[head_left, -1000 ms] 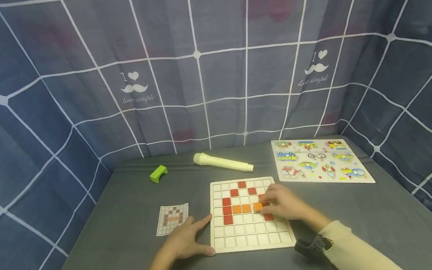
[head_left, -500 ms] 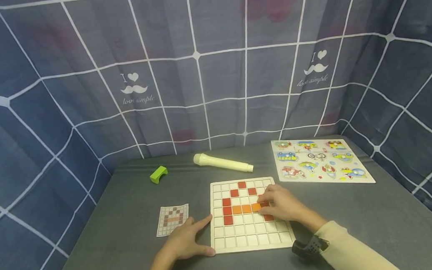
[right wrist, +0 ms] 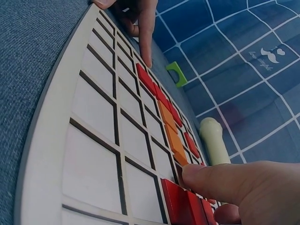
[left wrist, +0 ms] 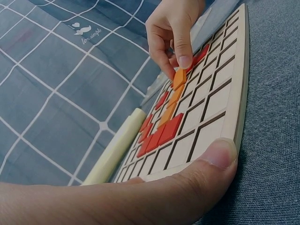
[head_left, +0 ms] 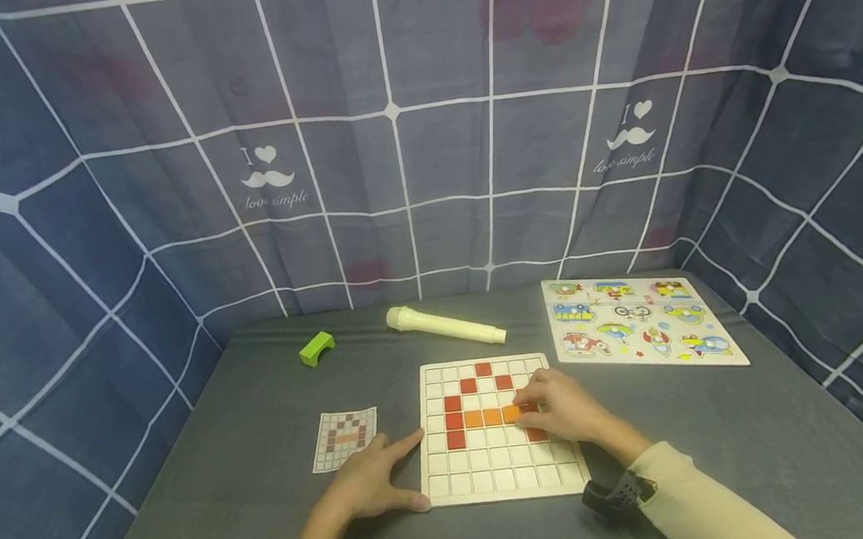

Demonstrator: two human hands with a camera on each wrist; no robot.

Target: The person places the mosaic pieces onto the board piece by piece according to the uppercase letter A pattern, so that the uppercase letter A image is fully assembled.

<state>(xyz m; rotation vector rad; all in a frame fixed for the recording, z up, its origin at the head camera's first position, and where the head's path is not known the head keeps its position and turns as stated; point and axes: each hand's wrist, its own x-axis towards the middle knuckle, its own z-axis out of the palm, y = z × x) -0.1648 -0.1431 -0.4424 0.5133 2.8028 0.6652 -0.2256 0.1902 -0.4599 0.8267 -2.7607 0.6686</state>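
Note:
A pale wooden grid board [head_left: 490, 459] lies on the dark cloth, with red square tiles [head_left: 454, 421] in an arch shape. Two orange tiles [head_left: 483, 417] sit side by side in one row between the red ones. My right hand [head_left: 571, 408] pinches a third orange tile [left wrist: 179, 78] between thumb and fingers, at the end of that row. In the left wrist view this tile looks slightly tilted; in the right wrist view the thumb hides it. My left hand [head_left: 367, 480] rests with straight index finger and thumb against the board's left edge.
A small paper card [head_left: 344, 437] with a printed grid pattern lies left of the board. Behind are a green arch block [head_left: 317, 348] and a cream toy microphone [head_left: 446, 325]. A vehicle picture puzzle board [head_left: 641, 322] lies back right, before a checked curtain [head_left: 438, 152].
My right hand has shifted slightly left and lowered the orange tile into line with the two other orange tiles. My left hand has stayed at the board's edge.

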